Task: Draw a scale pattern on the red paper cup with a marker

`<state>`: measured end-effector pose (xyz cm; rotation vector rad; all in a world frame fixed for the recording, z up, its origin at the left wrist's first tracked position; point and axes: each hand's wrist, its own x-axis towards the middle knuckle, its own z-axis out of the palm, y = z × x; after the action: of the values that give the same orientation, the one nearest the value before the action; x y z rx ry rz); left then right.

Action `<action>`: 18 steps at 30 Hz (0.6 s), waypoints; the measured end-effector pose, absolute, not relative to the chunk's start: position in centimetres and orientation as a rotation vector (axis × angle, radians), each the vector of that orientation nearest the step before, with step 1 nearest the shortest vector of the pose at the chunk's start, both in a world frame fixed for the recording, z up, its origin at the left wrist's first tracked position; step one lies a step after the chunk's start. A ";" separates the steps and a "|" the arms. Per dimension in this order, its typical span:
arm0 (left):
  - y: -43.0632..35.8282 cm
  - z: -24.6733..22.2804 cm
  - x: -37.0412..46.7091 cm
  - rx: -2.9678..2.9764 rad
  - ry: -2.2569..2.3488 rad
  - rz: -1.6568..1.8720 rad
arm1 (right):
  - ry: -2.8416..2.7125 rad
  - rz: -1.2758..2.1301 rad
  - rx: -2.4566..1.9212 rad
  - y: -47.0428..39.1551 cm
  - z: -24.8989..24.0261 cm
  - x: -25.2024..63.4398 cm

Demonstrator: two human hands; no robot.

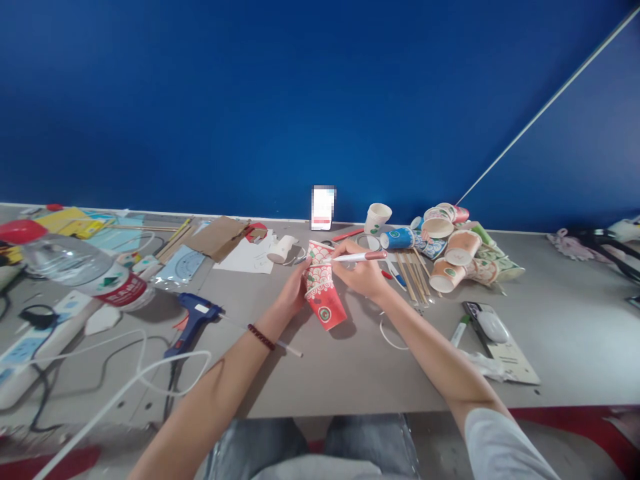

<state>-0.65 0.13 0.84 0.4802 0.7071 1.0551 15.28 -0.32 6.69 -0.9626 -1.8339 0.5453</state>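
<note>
Near the middle of the table, my left hand (295,287) is closed round the side of a red and white patterned paper cup (327,308), which looks like two cups stacked and is tilted. My right hand (357,270) is closed on a white and red marker (363,257), held almost level across the upper part of the cup. The marker's tip end points left, close to the cup; whether it touches cannot be made out. A beaded bracelet is on my left wrist.
A glue gun (194,323), bottle (80,267) and power strip (45,340) lie left. A phone (323,208) stands behind. Several paper cups (463,248), wooden sticks (413,277) and a mouse (493,327) are on the right.
</note>
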 end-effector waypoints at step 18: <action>0.1 0.8 -0.9 0.474 0.726 1.019 | -1.895 0.447 -0.972 -0.3 6.5 15.2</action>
<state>-0.85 0.11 0.79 0.4743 0.7256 1.0194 15.24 -0.33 6.46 -0.9725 -1.8951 0.4469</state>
